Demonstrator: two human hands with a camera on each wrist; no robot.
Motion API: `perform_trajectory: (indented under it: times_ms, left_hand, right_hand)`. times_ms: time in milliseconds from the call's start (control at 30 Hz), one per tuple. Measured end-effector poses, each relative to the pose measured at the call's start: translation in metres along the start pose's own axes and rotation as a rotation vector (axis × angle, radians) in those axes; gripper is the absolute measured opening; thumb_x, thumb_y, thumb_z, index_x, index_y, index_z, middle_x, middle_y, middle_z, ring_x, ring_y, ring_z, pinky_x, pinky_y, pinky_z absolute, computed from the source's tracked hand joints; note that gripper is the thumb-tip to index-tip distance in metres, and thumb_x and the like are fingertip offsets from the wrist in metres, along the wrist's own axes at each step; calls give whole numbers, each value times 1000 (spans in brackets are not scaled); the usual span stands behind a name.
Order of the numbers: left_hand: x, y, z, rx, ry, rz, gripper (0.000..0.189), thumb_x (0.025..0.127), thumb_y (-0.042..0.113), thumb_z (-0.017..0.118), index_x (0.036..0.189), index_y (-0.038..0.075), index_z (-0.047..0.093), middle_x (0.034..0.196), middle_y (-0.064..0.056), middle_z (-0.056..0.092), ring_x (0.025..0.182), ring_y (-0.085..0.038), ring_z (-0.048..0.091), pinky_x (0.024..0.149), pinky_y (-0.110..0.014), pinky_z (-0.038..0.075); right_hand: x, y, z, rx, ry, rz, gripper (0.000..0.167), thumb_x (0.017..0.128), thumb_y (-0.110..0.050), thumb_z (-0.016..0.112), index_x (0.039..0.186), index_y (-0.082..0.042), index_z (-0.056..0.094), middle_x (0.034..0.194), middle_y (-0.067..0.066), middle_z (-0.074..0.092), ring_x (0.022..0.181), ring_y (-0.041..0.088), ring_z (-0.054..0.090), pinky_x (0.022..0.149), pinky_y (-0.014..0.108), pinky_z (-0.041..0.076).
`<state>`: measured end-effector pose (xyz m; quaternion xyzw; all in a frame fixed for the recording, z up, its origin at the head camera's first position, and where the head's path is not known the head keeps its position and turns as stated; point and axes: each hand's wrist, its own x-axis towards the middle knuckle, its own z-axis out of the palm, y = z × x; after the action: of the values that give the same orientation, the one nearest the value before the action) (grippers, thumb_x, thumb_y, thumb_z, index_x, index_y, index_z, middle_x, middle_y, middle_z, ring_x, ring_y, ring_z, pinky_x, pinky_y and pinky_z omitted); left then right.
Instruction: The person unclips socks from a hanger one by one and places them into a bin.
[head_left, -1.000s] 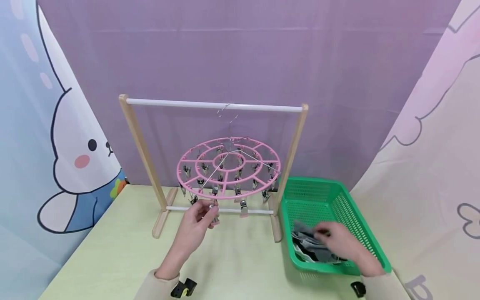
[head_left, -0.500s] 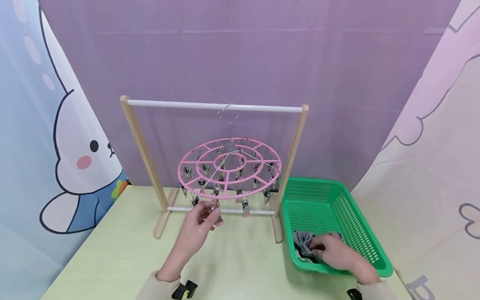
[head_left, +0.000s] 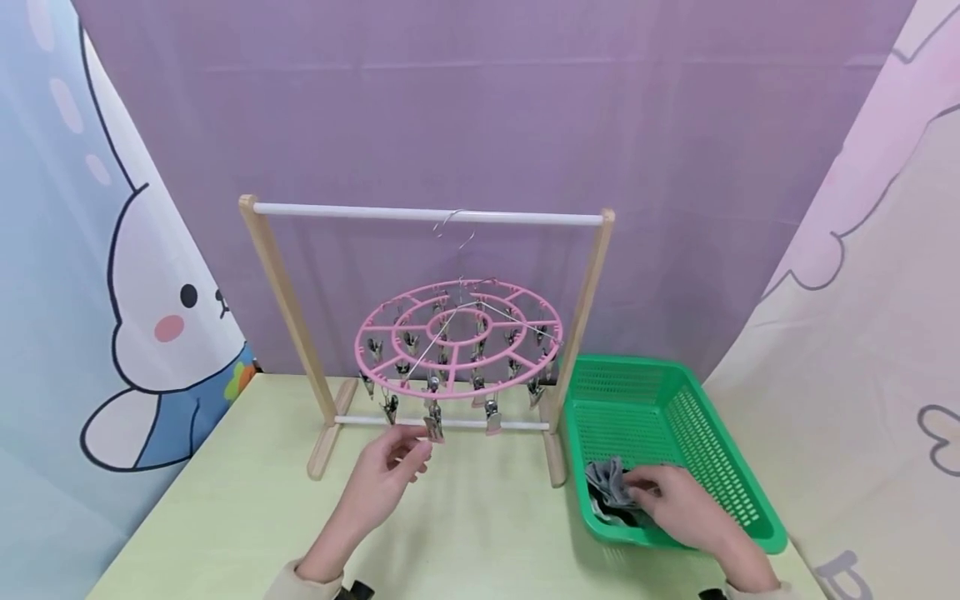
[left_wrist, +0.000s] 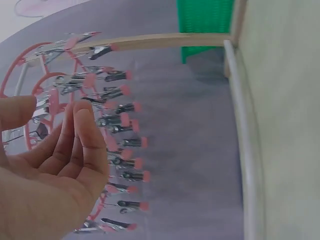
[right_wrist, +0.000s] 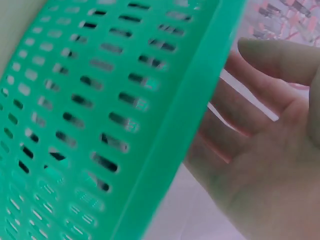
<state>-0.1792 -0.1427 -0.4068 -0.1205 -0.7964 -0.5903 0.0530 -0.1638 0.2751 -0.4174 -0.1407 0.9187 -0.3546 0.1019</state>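
Note:
A round pink clip hanger point(head_left: 450, 392) hangs by its hook below the white bar, with several metal clips dangling from it. My left hand point(head_left: 386, 468) is just below and left of a front clip point(head_left: 433, 421), fingertips close to it. In the left wrist view the thumb point(left_wrist: 17, 112) stands apart from the bent fingers, with nothing between them. Bunched grey cloth point(head_left: 611, 483) lies with darker and pale fabric in the near left part of the green basket point(head_left: 678, 371). My right hand point(head_left: 678, 504) reaches in there, fingertips at the grey cloth; the basket wall hides them in the right wrist view.
The hanger's stand has wooden posts point(head_left: 288, 312), a white top bar point(head_left: 337, 212) and a lower bar point(head_left: 510, 424). It stands on a pale yellow-green table point(head_left: 225, 500), left of the basket. A purple curtain point(head_left: 480, 108) is behind.
My left hand has let go of the front clip and drawn slightly down and left. My right hand has stayed in the basket, shifting among the cloth, which is now bunched at its fingertips.

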Motion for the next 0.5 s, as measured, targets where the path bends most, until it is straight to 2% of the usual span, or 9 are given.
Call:
perform_trajectory:
  times_ms: [133,200,300,400,500]
  left_hand:
    - [-7,-10,-3,87,-19,-15,19,100,18,66,112,5,71,89,0,68,78,-11,64,70,-26,55]
    - [-12,-15,-5,167,-11,10,18,100,19,67,111,6,71,90,3,67,81,-10,64,73,-27,55]
    - [-19,-25,-8,388,39,92,20,99,22,69,113,9,71,96,6,68,89,-11,64,78,-32,55]
    - [-27,-36,-12,624,96,201,26,97,25,71,116,7,70,105,1,69,99,-19,65,82,-41,55]
    - [-32,-47,-20,772,136,307,34,95,25,72,119,2,68,114,-9,68,108,-30,64,88,-48,53]
  right_hand:
    - [-4,-10,8,-57,109,70,34,100,-29,67,123,-5,71,117,11,72,101,29,69,78,41,58]
    - [-6,-16,11,-94,164,96,42,99,-37,67,126,-6,70,122,11,70,112,35,66,88,50,56]
    - [-7,-22,15,-170,221,84,53,97,-46,66,131,-7,67,129,15,67,122,42,59,97,61,48]
    - [-10,-24,17,-267,262,65,62,94,-54,68,136,-9,64,133,16,64,126,46,55,98,65,45]
    - [-12,-24,20,-374,286,41,72,90,-60,68,141,-10,61,137,22,60,127,50,51,98,68,42]
